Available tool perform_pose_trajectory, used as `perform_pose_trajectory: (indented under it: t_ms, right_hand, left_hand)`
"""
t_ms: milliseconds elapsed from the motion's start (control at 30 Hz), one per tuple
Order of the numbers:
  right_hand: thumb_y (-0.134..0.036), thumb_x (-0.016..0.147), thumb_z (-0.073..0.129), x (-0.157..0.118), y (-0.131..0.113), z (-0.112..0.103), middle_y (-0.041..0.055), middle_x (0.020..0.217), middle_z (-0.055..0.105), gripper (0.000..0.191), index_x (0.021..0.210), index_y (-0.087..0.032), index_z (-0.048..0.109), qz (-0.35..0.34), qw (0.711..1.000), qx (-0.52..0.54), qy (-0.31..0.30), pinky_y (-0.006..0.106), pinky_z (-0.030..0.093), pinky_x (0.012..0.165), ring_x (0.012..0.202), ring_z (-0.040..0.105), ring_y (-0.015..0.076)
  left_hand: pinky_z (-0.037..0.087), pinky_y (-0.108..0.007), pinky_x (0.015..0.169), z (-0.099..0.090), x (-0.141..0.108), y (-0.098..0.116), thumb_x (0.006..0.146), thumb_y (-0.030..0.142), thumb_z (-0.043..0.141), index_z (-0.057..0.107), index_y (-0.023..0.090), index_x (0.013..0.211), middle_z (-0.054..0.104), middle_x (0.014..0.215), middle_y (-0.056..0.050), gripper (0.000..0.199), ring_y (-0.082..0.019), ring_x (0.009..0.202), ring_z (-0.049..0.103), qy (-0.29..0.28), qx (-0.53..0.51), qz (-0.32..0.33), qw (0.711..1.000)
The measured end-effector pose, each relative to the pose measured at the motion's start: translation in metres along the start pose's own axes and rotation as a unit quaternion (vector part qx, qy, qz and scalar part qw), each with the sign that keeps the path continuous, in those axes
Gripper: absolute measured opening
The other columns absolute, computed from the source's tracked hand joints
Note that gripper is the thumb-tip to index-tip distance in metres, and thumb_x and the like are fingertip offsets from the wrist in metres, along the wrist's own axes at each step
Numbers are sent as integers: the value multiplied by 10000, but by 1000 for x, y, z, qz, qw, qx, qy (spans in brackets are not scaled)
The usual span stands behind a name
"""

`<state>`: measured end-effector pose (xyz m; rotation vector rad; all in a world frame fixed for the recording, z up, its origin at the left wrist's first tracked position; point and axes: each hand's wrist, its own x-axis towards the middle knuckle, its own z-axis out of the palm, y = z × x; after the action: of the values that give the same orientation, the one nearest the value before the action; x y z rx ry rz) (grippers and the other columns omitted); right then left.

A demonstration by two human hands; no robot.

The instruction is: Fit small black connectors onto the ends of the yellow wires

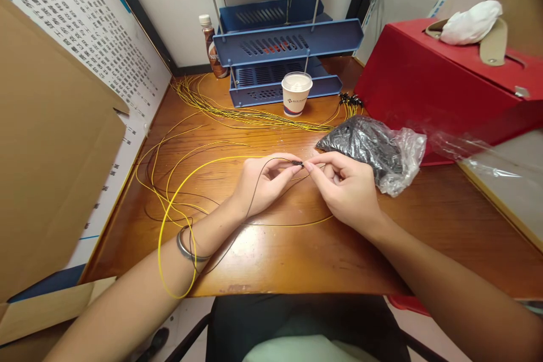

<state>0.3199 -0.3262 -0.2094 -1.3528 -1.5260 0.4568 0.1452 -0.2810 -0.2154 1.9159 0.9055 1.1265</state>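
My left hand (pixel 265 184) is closed, pinching a small black connector (pixel 297 163) between thumb and index finger. Fingertips of my right hand (pixel 350 189) are pressed together at the connector's right end; whether they grip the connector or a wire end is too small to make out. A thin black wire (pixel 257 186) arcs over my left hand. A yellow wire (pixel 163 226) loops across my left forearm. More loose yellow and black wires lie on the table left of my hands. Beyond my right hand rests a clear plastic bag (pixel 369 144) full of small black pieces.
A bundle of yellow and black wires (pixel 254 119) stretches across the wooden table (pixel 297 260), its black-tipped ends at the right. Behind are a paper cup (pixel 296 96), a blue tiered rack (pixel 288 42) and a bottle (pixel 212 48). A red box (pixel 407 79) stands right, cardboard (pixel 55 141) left.
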Motion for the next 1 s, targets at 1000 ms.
perform_pose_trajectory:
  t_ms: [1000]
  right_hand:
    - [-231,894,665,-1,2,0,-99,486,379,128,870,-137,748,-11,1000,2,-10,239,276,483,443,326,63]
  left_hand:
    - [641,-247,826,2,0,-8,907,310,711,778,141,1053,829,988,-92,234,-211,882,809,2,-56,-27,998]
